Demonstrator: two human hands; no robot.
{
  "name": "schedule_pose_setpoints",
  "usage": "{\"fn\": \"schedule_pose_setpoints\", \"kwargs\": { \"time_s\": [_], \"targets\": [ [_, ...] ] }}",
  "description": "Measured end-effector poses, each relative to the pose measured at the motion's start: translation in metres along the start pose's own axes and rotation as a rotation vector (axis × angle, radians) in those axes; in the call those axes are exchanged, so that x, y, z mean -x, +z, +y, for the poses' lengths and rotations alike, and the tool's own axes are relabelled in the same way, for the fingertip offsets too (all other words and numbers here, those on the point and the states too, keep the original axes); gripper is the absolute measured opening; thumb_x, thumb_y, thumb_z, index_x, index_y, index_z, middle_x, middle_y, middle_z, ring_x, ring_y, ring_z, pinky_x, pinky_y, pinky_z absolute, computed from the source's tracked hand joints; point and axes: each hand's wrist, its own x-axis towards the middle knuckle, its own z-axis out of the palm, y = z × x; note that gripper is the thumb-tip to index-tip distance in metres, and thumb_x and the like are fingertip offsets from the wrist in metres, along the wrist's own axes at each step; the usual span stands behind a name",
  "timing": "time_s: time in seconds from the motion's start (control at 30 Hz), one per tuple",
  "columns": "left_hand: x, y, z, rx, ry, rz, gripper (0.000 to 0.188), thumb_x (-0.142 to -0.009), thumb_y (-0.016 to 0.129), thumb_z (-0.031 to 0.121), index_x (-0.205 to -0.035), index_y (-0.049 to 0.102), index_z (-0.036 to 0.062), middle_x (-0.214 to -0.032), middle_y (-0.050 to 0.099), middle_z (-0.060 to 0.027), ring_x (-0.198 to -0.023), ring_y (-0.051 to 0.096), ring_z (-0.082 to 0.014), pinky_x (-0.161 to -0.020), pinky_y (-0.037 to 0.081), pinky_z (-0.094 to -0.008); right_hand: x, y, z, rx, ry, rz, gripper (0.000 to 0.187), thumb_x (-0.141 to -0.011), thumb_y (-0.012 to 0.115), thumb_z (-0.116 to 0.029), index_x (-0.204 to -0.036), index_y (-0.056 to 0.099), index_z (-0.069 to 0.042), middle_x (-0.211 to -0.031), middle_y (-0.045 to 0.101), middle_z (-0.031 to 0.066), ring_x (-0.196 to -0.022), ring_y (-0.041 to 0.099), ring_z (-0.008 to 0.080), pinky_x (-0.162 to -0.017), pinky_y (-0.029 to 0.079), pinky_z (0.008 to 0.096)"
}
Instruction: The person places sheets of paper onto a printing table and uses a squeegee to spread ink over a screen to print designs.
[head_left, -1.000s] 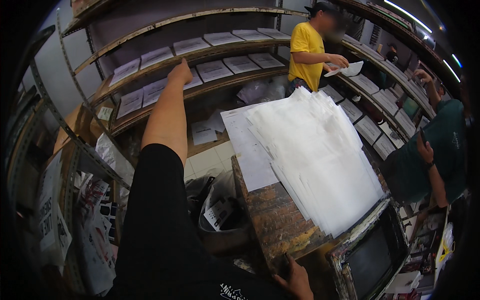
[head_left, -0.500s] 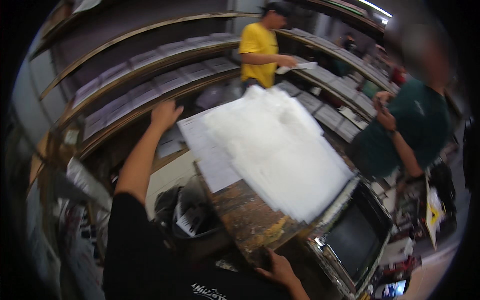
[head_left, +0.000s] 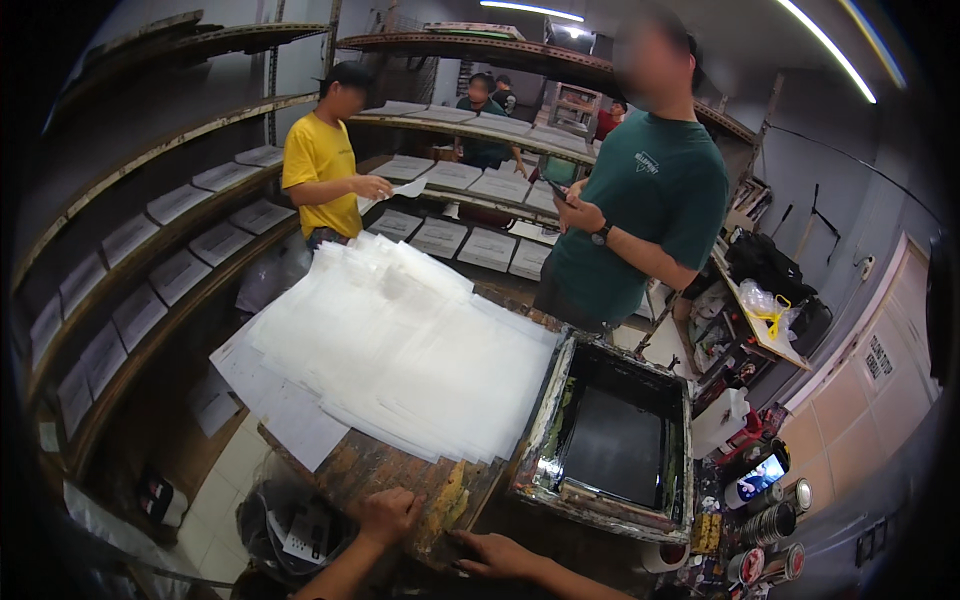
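My left hand (head_left: 390, 515), its fingers curled closed, rests on the worn wooden table (head_left: 365, 465) near its front edge. No object shows in it. To its right, my right hand (head_left: 495, 555) lies at the table edge with fingers stretched out and apart, holding nothing I can see. Beyond both hands spreads a big uneven stack of white sheets (head_left: 400, 340). Under its left side lie printed paper sheets (head_left: 280, 395). Right of the stack sits a screen-printing frame (head_left: 550, 490), smeared with dried ink, around a dark glossy mesh (head_left: 615, 440).
Racks (head_left: 200, 270) with paper piles line the left and back. Across the table stand a person in yellow (head_left: 325, 165) holding paper and a person in dark green (head_left: 650, 190) holding a phone. A black bin bag (head_left: 265, 530) stands lower left; ink cans (head_left: 770, 525) stand lower right.
My left arm has come back from beside the left shelves to the table's front edge. My right hand stays at the edge. The view has turned right and lifted.
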Motion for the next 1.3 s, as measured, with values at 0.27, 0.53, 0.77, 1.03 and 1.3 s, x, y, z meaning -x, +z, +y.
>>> {"fn": "schedule_pose_setpoints", "kwargs": {
  "time_s": [0.27,0.53,0.77,1.03,1.3],
  "targets": [
    [0.004,0.006,-0.006,0.040,-0.070,0.011,0.042,-0.101,0.068,0.033,-0.068,0.058,0.0089,-0.068,0.060,-0.0142,-0.064,0.064,-0.0389,-0.057,0.049,-0.0513,0.004,-0.006,-0.009,-0.099,0.070,-0.027,0.069,-0.105,0.062,-0.041,-0.159,0.039,-0.006,-0.125,0.069,0.0311,-0.114,0.067,0.0488,-0.100,0.053,0.0531],
    [0.003,0.002,0.001,0.032,-0.085,0.014,0.043,-0.101,0.068,0.034,-0.068,0.058,0.0093,-0.068,0.060,-0.0134,-0.064,0.065,-0.0376,-0.057,0.050,-0.0506,0.003,0.000,0.004,-0.126,0.021,-0.006,0.070,-0.105,0.063,-0.043,-0.161,0.037,-0.009,-0.125,0.070,0.0300,-0.116,0.067,0.0482,-0.102,0.054,0.0516],
    [-0.001,0.000,0.004,-0.009,-0.084,-0.009,0.042,-0.100,0.070,0.034,-0.068,0.059,0.0099,-0.068,0.060,-0.0121,-0.065,0.066,-0.0367,-0.057,0.051,-0.0483,0.000,0.001,0.015,-0.169,0.061,-0.061,0.071,-0.106,0.062,-0.045,-0.162,0.035,-0.011,-0.132,0.067,0.0305,-0.123,0.066,0.0473,-0.106,0.052,0.0505],
    [-0.006,-0.006,0.008,-0.019,-0.085,-0.056,0.041,-0.100,0.071,0.033,-0.068,0.058,0.0099,-0.068,0.059,-0.0105,-0.064,0.065,-0.0354,-0.057,0.051,-0.0476,-0.009,-0.016,0.011,-0.240,0.107,-0.197,0.072,-0.109,0.057,-0.045,-0.163,0.033,-0.005,-0.145,0.060,0.0312,-0.133,0.060,0.0447,-0.114,0.047,0.0484],
    [-0.010,-0.005,0.010,-0.055,-0.082,-0.065,0.042,-0.100,0.071,0.033,-0.068,0.056,0.0103,-0.067,0.058,-0.0105,-0.063,0.065,-0.0350,-0.057,0.051,-0.0476,-0.004,-0.025,0.001,-0.210,0.084,-0.192,0.071,-0.108,0.058,-0.043,-0.160,0.036,0.000,-0.139,0.063,0.0324,-0.127,0.062,0.0473,-0.109,0.050,0.0502]
  ]
}}
